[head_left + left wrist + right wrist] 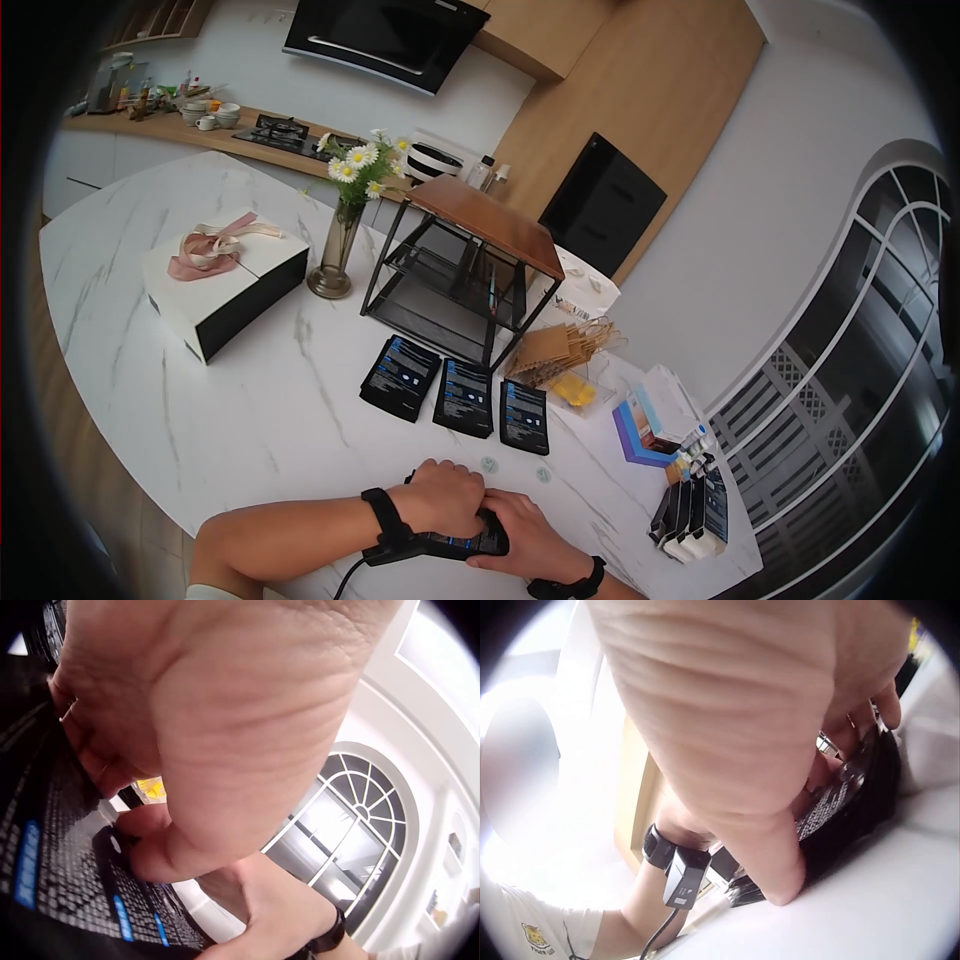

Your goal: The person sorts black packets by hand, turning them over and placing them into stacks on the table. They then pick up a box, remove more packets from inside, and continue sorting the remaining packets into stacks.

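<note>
A stack of black printed packets lies at the table's near edge, partly covered by both hands. The left hand reaches over its top, and in the left wrist view the thumb and a finger of this hand pinch at the printed black surface. From the right side the right hand grips the stack. The right wrist view has the right hand's thumb along the near edge of the packets, fingers over the far side. The layers under the hands are hidden.
Three piles of black packets lie before a wood-topped rack. A white box with ribbon and a flower vase stand left. At right are paper bags, a blue-purple box and upright black-and-white boxes.
</note>
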`<state>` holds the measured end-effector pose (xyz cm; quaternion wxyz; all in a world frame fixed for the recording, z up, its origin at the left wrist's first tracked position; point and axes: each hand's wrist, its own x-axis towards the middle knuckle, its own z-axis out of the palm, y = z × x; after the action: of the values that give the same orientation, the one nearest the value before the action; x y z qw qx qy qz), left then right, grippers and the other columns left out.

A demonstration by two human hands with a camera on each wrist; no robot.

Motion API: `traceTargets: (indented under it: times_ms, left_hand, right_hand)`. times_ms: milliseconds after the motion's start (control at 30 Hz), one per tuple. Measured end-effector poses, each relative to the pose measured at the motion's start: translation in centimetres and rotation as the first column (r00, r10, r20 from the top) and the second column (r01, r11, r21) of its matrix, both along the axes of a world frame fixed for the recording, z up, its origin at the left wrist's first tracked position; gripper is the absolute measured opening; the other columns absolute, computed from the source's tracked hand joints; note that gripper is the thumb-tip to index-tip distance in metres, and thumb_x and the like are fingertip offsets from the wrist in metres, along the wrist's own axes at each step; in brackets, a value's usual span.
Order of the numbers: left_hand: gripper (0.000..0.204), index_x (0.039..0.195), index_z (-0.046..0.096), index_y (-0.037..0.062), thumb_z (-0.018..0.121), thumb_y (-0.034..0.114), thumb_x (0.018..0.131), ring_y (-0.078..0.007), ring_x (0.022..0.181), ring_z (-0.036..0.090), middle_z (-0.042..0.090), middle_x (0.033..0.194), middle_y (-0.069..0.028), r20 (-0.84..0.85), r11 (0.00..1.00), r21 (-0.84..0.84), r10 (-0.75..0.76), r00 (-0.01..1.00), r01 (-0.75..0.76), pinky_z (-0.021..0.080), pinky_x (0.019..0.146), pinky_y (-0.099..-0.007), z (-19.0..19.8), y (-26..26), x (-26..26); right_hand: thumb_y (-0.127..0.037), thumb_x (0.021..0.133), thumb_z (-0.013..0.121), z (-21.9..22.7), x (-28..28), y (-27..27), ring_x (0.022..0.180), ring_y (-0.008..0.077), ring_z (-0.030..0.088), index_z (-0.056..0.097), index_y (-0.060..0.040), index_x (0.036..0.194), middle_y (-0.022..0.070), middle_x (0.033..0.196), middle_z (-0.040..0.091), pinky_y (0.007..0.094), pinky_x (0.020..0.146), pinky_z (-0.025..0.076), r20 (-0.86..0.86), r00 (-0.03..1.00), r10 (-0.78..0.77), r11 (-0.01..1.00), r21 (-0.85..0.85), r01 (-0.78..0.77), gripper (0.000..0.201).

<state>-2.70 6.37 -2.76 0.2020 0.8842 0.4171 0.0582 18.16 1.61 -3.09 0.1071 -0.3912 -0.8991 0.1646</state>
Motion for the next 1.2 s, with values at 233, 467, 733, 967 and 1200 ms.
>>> traceTargets:
  times_ms: [233, 467, 733, 967, 1200]
  left_hand:
    - [0.056, 0.119, 0.064, -0.0013, 0.070, 0.042, 0.083, -0.0362, 0.101, 0.069, 0.069, 0.107, -0.0219, 0.088, 0.971, -0.201, -0.113, 0.990, 0.129, 0.054, 0.089, -0.0418, 0.3, 1.8, -1.6]
    - [0.040, 0.114, 0.057, -0.0028, 0.078, 0.018, 0.087, -0.0207, 0.088, 0.064, 0.066, 0.094, -0.0118, 0.531, 0.897, -0.402, 0.064, 0.845, 0.185, 0.053, 0.080, -0.0331, 1.1, 2.7, -2.1]
    - [0.036, 0.119, 0.046, -0.0007, 0.071, 0.001, 0.093, -0.0124, 0.104, 0.056, 0.060, 0.109, -0.0081, 0.924, 0.947, -0.308, 0.273, 0.268, 0.095, 0.048, 0.094, -0.0279, -2.0, -0.8, 3.4]
    - [0.041, 0.117, 0.047, 0.0042, 0.075, -0.001, 0.088, -0.0200, 0.113, 0.056, 0.057, 0.119, -0.0111, 0.943, 0.986, -0.136, 0.097, 0.319, 0.102, 0.046, 0.098, -0.0340, -3.0, -2.8, 5.0]
    - [0.047, 0.119, 0.047, 0.0068, 0.068, -0.010, 0.080, -0.0201, 0.118, 0.053, 0.054, 0.124, -0.0104, 0.913, 0.965, -0.253, 0.216, 0.345, 0.065, 0.043, 0.102, -0.0327, -5.7, -1.8, 4.7]
  right_hand:
    - [-0.040, 0.076, 0.090, -0.9, 0.9, -0.6, 0.139, 0.0431, 0.038, 0.039, -0.0030, 0.147, 0.0256, 0.153, 0.035, 0.0495, 0.117, 0.032, -0.109, 0.993, -0.038, 0.999, -0.027, 0.035, 0.095]
    - [-0.015, 0.077, 0.088, -3.9, 1.7, 0.1, 0.138, 0.0305, 0.041, -0.001, -0.0023, 0.160, 0.0227, 0.152, 0.029, 0.0454, 0.118, 0.033, -0.445, 0.846, -0.295, 0.955, -0.170, 0.243, 0.123]
    - [0.004, 0.094, 0.059, -4.2, 1.5, -0.2, 0.135, 0.0225, 0.046, 0.020, -0.0022, 0.156, 0.0135, 0.147, 0.044, 0.0407, 0.115, 0.034, -0.874, 0.385, -0.298, 0.946, -0.325, -0.004, 0.074]
    - [0.010, 0.094, 0.053, -2.9, 1.1, -1.7, 0.125, 0.0203, 0.056, 0.039, -0.0002, 0.140, 0.0155, 0.140, 0.053, 0.0362, 0.110, 0.043, -0.912, 0.208, -0.352, 0.936, -0.343, 0.081, 0.049]
    - [0.012, 0.092, 0.049, -5.0, 1.9, -0.3, 0.130, 0.0211, 0.054, 0.041, 0.0001, 0.144, 0.0159, 0.144, 0.052, 0.0369, 0.111, 0.043, -0.815, 0.298, -0.497, 0.860, -0.509, 0.041, 0.054]
